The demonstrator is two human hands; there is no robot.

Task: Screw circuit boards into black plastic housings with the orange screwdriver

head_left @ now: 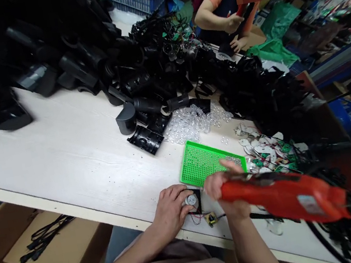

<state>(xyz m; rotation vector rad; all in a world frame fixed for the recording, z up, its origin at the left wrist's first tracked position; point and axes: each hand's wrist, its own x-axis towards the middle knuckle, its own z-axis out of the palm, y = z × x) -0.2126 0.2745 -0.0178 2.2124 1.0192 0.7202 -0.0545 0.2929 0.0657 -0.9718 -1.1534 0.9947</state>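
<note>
My left hand [170,204] has its fingers closed around a small round silver motor [191,199] near the table's front edge. A dark piece [199,204] lies behind and beside the motor. Thin red and dark wires run from there toward a small circuit board [211,219]. In my right hand [216,187] is a red electric screwdriver [280,197], held roughly level, its tip end pointing left toward the motor. Whether the tip touches anything cannot be made out. Just beyond both hands lies a green perforated tray [185,157] with small screws [234,160] at its right end.
Black plastic housings [140,79] are heaped across the back. Clear beads or lenses [187,122] lie behind the tray; white parts with wires [265,148] are to its right. A cardboard box [45,256] stands at lower left. Another person [222,7] works across the table.
</note>
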